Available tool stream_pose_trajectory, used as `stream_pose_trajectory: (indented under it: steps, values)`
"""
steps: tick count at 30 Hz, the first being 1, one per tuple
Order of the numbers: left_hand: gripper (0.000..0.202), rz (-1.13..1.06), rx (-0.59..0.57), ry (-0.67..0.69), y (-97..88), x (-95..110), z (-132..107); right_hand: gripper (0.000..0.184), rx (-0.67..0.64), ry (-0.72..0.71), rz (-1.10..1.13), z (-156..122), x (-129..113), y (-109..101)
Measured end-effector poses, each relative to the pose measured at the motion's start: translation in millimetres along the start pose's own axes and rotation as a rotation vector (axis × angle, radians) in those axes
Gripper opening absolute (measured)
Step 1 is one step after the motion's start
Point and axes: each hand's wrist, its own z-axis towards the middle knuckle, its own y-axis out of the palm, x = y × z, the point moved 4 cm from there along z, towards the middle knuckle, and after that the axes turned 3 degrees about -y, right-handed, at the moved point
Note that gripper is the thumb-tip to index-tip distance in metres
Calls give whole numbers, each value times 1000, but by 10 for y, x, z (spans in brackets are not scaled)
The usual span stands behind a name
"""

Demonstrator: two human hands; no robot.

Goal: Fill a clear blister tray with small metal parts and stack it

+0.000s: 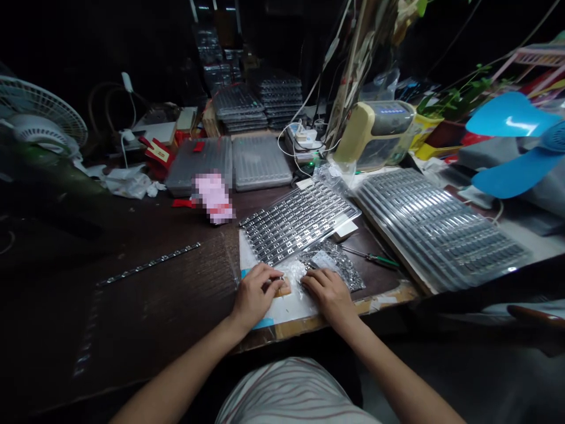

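My left hand rests at the table's front edge with its fingers curled and thumb and forefinger close together. A small shiny bit shows at its fingertips, too small to name. Just under them lies a small orange-brown block on a white sheet. My right hand has bent, closed fingers whose tips touch the edge of a pile of small whitish pieces; what they pinch is hidden. Behind both hands lies a clear tray with rows of small metal parts. A bag of small metal parts sits beside my right hand.
A green-handled screwdriver lies right of the bag. Further right are large filled trays and a blue-bladed fan. Closed trays stand at the back. A strip of parts lies left, with another fan beyond.
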Motion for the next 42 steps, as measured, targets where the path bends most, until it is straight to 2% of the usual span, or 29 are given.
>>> stream_pose_trajectory:
  steps: [6,11,16,19,23,25,27,31,34,36,38,42]
  values:
    - [13,108,-71,111,188,22,-75,14,125,112,121,-3,6,-21]
    - [12,125,-77,149,220,-7,-90,12,167,121,165,-22,13,-31]
    - [9,105,-88,134,219,-37,-62,10,201,124,205,-48,27,-14]
    - [7,75,-91,119,233,-40,-67,13,212,132,224,-52,46,-10]
    - [6,45,-91,120,227,17,-73,28,216,102,222,-26,54,-36]
    - [8,31,-35,118,98,16,-6,29,217,87,232,-2,28,-60]
    - [10,46,80,78,-174,-80,136,25,215,72,278,30,-31,-73]
    - [10,206,303,-74,-923,-581,489,12,194,65,382,116,-208,-22]
    - [12,407,323,-203,-1301,-1016,610,11,167,103,371,192,-312,69]
    - [15,485,289,-243,-1398,-1215,594,14,141,127,348,234,-354,131]
    - [18,516,262,-253,-1420,-1320,536,15,125,129,334,262,-380,178]
    - [20,576,266,-242,-1405,-1279,486,15,123,108,329,276,-399,218]
